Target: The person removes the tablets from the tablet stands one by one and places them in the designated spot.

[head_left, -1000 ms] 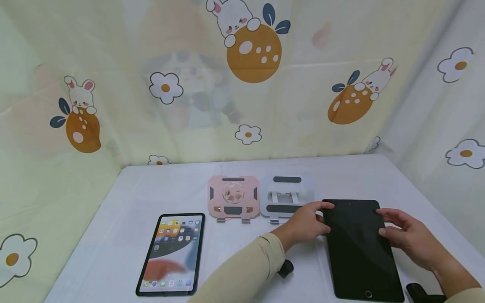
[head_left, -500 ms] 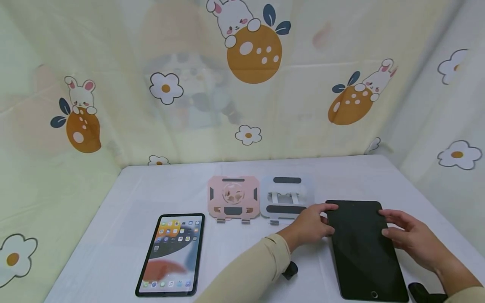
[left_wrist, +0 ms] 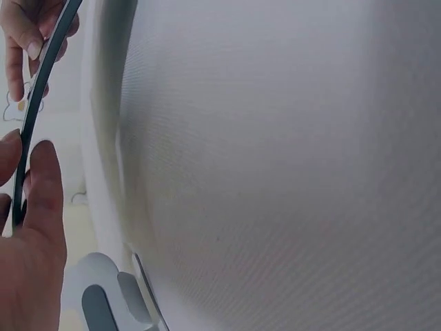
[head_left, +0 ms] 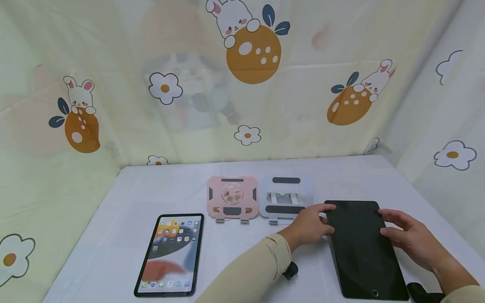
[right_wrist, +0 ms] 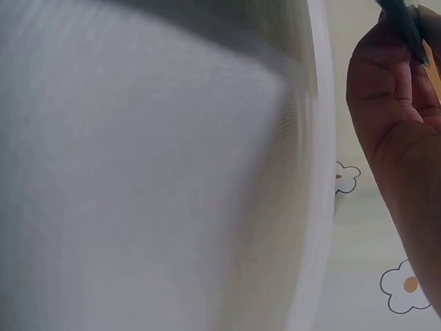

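Observation:
A dark-screened tablet (head_left: 365, 248) with a round home button is held by its long sides on the right of the head view. My left hand (head_left: 312, 223) pinches its left edge near the top, and my right hand (head_left: 413, 237) grips the right edge opposite. Seen from the left wrist, the tablet (left_wrist: 41, 86) is a thin dark edge raised off the white cloth, between the thumb and fingers of my left hand (left_wrist: 34, 255). In the right wrist view, a dark edge of it shows in the fingers of my right hand (right_wrist: 393, 89).
A second tablet (head_left: 169, 252) with a lit home screen lies at the left. Behind, a pink plate (head_left: 233, 198) and a pale blue plate (head_left: 282, 198), both with grey pads and small hooks, lie side by side. A printed curtain (head_left: 125, 97) rises behind the table.
Both hands have shifted the dark tablet slightly to the right over the first half second. It has hardly moved since, and the grip is unchanged.

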A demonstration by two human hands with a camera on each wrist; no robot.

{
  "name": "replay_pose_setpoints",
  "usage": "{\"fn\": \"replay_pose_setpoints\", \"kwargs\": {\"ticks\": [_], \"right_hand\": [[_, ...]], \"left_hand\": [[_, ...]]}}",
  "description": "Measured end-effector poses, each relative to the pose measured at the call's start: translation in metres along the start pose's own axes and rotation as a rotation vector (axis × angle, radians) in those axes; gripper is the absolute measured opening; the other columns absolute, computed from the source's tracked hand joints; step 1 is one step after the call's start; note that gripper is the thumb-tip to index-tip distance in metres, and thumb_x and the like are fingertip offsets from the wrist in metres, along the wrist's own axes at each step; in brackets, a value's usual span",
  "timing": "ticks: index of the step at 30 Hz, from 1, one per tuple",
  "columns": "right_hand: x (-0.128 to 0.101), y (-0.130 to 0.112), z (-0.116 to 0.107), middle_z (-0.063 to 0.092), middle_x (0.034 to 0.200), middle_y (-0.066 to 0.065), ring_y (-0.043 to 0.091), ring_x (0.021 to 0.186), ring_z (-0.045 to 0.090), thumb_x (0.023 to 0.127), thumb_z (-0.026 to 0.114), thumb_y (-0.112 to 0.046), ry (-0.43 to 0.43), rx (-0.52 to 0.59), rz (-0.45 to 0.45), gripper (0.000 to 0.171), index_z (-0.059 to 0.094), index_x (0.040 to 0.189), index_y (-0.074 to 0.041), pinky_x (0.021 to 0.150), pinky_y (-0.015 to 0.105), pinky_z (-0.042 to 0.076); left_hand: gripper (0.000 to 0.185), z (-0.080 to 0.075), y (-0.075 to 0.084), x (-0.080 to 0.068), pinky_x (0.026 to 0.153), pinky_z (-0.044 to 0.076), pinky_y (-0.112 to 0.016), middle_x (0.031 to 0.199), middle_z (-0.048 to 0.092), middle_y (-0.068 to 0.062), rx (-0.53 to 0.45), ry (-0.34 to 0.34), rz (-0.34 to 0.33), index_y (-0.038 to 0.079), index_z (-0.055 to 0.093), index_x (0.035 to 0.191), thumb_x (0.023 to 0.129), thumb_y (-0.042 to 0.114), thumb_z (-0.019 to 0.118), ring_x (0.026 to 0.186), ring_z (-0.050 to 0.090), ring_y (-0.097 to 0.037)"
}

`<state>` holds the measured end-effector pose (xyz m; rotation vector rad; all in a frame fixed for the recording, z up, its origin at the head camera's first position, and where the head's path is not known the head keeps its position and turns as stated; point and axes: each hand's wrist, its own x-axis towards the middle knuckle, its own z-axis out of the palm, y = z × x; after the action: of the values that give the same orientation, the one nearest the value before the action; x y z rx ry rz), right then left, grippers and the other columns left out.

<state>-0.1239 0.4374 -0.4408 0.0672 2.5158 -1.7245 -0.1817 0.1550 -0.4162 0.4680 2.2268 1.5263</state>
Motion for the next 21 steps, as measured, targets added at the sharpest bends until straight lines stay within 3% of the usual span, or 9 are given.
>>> {"fn": "replay_pose_setpoints", "kwargs": {"ticks": [7,15,17,21], "right_hand": [[-0.0006,0.0014,-0.0001,0.045,0.117,-0.021,-0.004,0.095,0.060,0.100,0.064,-0.018,0.025,-0.060,0.017,0.045,0.047,0.141,-0.009,0.078,0.020,0.053],[-0.0004,0.0039,0.0004,0.048,0.114,-0.023,-0.004,0.095,0.060,0.100,0.064,-0.016,0.030,-0.073,-0.008,0.047,0.045,0.142,-0.006,0.078,0.020,0.054],[-0.0005,0.0040,0.0004,0.051,0.121,-0.013,-0.007,0.095,0.059,0.100,0.064,-0.017,0.027,-0.084,0.001,0.050,0.042,0.143,-0.002,0.078,0.020,0.054],[-0.0009,0.0037,0.0001,0.043,0.138,0.024,-0.012,0.096,0.055,0.100,0.064,-0.021,0.014,-0.111,0.032,0.059,0.034,0.145,0.005,0.079,0.020,0.054]], "left_hand": [[0.048,0.0037,-0.0029,0.0011,0.060,0.048,-0.022,0.079,0.061,0.007,0.011,0.048,-0.008,0.022,0.069,0.127,0.085,0.000,0.078,0.071,0.057,-0.004],[0.050,0.0023,-0.0021,-0.0042,0.057,0.046,-0.023,0.078,0.060,0.007,-0.002,0.054,-0.037,0.023,0.068,0.127,0.085,0.000,0.078,0.068,0.055,-0.005],[0.049,0.0007,-0.0013,-0.0056,0.055,0.045,-0.024,0.077,0.060,0.007,-0.005,0.050,-0.047,0.024,0.068,0.128,0.085,0.002,0.079,0.067,0.055,-0.006],[0.046,-0.0019,-0.0004,-0.0075,0.057,0.044,-0.025,0.076,0.059,0.006,-0.014,0.049,-0.057,0.022,0.069,0.126,0.085,0.004,0.079,0.067,0.054,-0.007]]}}
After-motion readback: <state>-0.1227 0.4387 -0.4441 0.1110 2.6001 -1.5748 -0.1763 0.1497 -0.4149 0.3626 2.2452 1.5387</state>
